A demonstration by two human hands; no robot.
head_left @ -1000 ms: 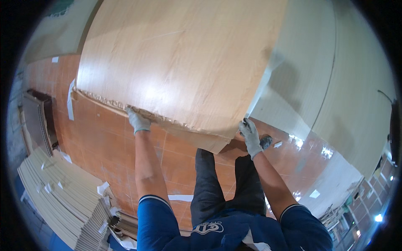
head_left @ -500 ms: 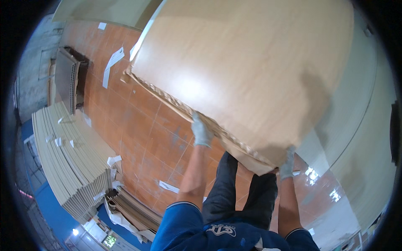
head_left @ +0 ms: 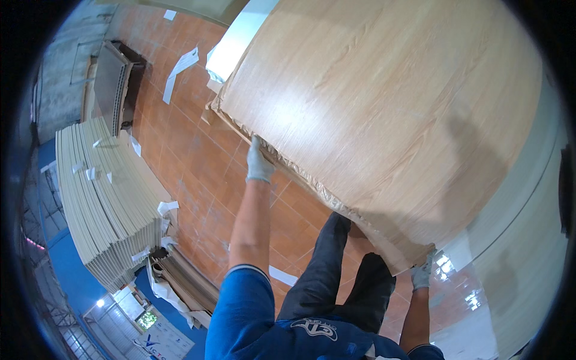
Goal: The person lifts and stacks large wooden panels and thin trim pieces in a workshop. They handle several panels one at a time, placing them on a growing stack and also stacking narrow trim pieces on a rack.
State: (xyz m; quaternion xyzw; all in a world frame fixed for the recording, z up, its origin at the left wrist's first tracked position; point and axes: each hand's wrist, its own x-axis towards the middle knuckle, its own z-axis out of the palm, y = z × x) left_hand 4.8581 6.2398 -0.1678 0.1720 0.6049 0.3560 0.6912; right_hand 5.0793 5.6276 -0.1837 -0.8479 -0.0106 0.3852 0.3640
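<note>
A large light wood-grain board [head_left: 372, 114] fills the upper middle and right, its near edge covered with crumpled brown wrapping [head_left: 312, 183]. My left hand [head_left: 258, 162], in a pale grey work glove, is closed on that edge, with part of the fingers hidden at it. My right hand [head_left: 422, 275], gloved alike, is closed at the near right corner of the board; its fingertips lie against the wrapping there. Along the far left side of the board a white sheet [head_left: 240, 45] shows from beneath.
Orange tiled floor [head_left: 198, 174] lies at left, with white paper strips [head_left: 180, 69] on it. A tall stack of pale panels [head_left: 111, 198] stands at left, dark panels [head_left: 111, 84] behind it. Pale sheets [head_left: 522, 234] are at the right. Brown rolled material [head_left: 186, 282] lies lower left.
The board's near edge and corner have come closer to me. My left hand has shifted left and farther away along the edge, my right hand nearer. More white sheet shows at the far left side.
</note>
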